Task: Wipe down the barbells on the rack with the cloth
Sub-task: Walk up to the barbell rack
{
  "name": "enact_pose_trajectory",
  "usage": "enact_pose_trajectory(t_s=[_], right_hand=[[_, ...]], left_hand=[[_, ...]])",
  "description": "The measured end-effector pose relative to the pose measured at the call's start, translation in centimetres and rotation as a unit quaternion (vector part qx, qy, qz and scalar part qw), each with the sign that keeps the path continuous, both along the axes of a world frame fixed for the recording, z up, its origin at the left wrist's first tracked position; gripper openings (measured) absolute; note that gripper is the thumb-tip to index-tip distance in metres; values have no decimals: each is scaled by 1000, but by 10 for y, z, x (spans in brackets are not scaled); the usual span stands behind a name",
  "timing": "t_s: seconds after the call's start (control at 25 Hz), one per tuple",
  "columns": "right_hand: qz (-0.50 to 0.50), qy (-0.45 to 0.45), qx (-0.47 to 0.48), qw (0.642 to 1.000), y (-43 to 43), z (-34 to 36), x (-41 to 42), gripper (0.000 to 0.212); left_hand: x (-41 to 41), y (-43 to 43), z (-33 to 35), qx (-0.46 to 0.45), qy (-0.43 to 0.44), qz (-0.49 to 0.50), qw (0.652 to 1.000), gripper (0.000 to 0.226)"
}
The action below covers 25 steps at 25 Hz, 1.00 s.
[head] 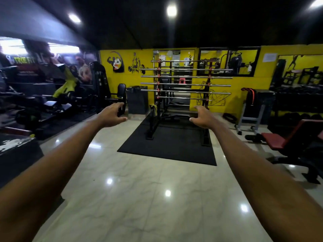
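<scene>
Yellow cloth (153, 108) is hanging on the rack (206, 137) under the barbells (185, 84), well beyond the fingers; left hand (111, 115) and right hand (203, 117) are hovering empty, fingers loosely spread.

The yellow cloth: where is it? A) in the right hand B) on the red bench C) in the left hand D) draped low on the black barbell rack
D: the yellow cloth hangs low on the left side of the black metal rack; the left hand and right hand are both open and empty.
</scene>
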State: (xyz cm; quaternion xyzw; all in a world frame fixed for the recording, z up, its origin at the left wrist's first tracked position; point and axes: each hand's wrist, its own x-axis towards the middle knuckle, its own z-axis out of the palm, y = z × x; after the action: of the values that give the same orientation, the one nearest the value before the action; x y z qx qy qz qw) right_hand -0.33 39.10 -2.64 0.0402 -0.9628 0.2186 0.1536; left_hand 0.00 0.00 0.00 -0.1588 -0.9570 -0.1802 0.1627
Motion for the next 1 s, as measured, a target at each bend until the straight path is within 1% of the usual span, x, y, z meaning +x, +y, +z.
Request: enact_pose_trajectory(t_s=[0.16, 0.32, 0.52, 0.68, 0.88, 1.0], right_hand=[[14, -19, -5, 1000, -16, -7, -56, 76], [22, -13, -8, 1000, -14, -10, -140, 76], [24, -19, -3, 1000, 5, -7, -258, 74], [30, -25, -7, 999, 14, 2, -351, 75], [26, -36, 0, 999, 9, -10, -465, 73], [15, -40, -5, 999, 8, -21, -542, 72]], left_hand=[[-50, -7, -7, 13, -13, 17, 1000, 77], [-118, -2, -18, 23, -16, 17, 999, 79], [-226, 10, -13, 22, -25, 28, 999, 76], [-313, 14, -3, 55, -16, 37, 998, 75], [-431, 13, -22, 47, -48, 43, 997, 78], [-513, 10, -33, 35, -42, 30, 998, 77]])
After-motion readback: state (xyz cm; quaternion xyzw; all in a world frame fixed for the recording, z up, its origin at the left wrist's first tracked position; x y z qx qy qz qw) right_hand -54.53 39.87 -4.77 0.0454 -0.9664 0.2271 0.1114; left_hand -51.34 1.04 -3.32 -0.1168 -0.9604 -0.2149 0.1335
